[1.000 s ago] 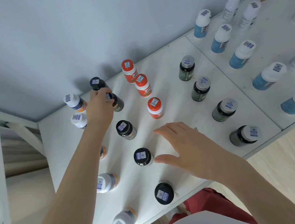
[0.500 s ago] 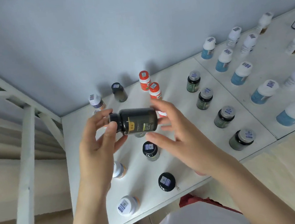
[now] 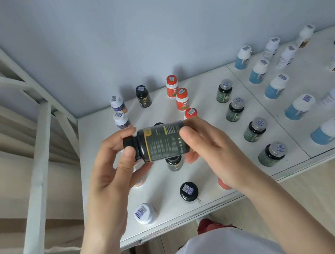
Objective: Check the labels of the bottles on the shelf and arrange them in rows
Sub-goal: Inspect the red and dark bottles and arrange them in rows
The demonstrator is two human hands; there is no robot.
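The black bottle (image 3: 162, 141) lay on its side in the air over the shelf (image 3: 201, 100), held between both hands. The fingers of the left hand (image 3: 112, 169) were clamped on its cap end, those of the right hand (image 3: 212, 148) on its base (printed label facing up). Beyond the fingers stood orange bottles (image 3: 182, 101); right of them, green bottles (image 3: 256, 129).

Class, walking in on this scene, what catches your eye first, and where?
A dark plastic bottle with a black cap lies sideways, held between the left hand and right hand above the white shelf. Behind it stands a row of orange-red bottles; rightward, a diagonal row of grey-capped dark green bottles.
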